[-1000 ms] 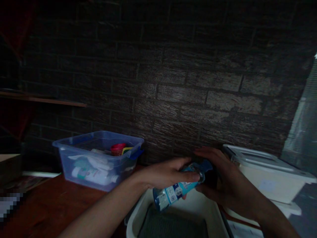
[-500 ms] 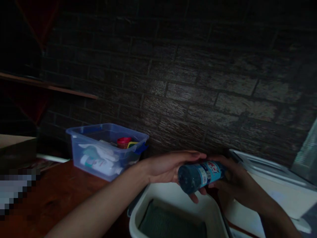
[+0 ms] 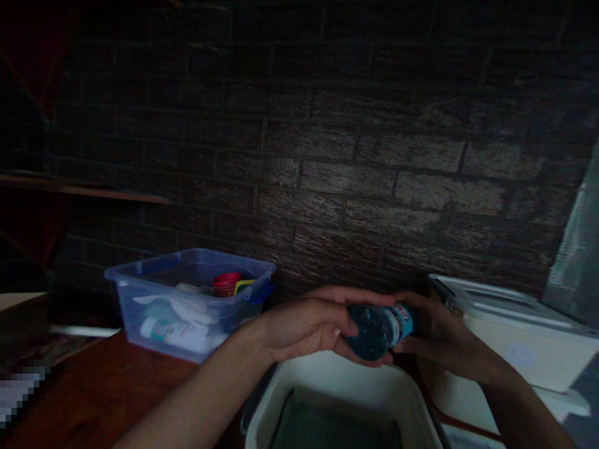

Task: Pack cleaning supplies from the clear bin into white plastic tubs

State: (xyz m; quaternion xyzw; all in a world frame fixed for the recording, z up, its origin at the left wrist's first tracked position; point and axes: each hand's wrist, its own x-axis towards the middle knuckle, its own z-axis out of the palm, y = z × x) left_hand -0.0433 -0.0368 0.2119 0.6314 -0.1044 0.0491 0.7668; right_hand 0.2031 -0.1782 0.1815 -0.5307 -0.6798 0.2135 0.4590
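A clear blue bottle [image 3: 372, 333] with a light-blue label lies tilted between my two hands, its base towards me. My left hand [image 3: 322, 324] is closed around the base end, thumb on the near side and fingers along the far side and underneath. Around the other end wraps my right hand [image 3: 433, 327], which hides the bottle's top. Directly below is an open white tub [image 3: 346, 377] with a dark green cloth-like item [image 3: 332, 427] in it.
A see-through blue bin [image 3: 187, 305] on the brown wooden table [image 3: 88, 396] holds a white bottle and a red basket. At right stands a lidded white box [image 3: 515, 337]. A dark brick wall [image 3: 299, 156] rises behind; a shelf [image 3: 84, 189] juts out at left.
The bottle has turned so its base faces me, and it has shifted right. My left hand let go of its middle, opened, and closed around the base; my right hand closed around the top end.
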